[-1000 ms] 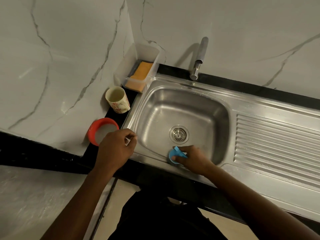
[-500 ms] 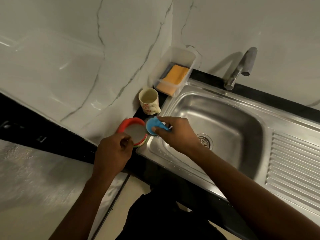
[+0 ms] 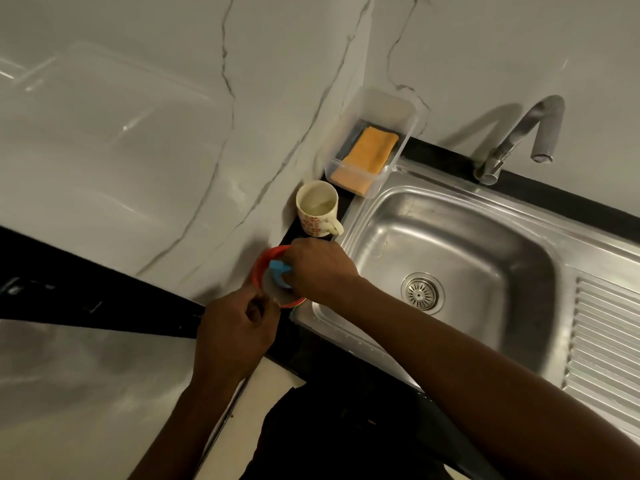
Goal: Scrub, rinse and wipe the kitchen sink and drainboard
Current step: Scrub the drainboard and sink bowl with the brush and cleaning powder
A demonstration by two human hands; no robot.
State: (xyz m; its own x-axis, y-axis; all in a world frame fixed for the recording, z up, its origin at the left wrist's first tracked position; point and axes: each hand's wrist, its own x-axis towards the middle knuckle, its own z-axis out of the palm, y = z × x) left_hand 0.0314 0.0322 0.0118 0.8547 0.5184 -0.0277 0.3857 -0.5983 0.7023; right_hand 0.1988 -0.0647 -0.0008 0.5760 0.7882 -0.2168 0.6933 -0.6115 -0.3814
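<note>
The right hand (image 3: 318, 268) is clamped around a blue scrubber (image 3: 278, 270), pressing it down into the red tub (image 3: 265, 259), which stands on the table (image 3: 304, 344) at its left end, just beside the sink (image 3: 450, 244). The scrubber sticks out to the left of the curled fingers. The left hand (image 3: 235, 327), fingers curled together, grips the tub's near rim. Behind the tub, a patterned mug (image 3: 317, 209) stands upright. The drainboard (image 3: 606, 341) lies at the sink's right
</note>
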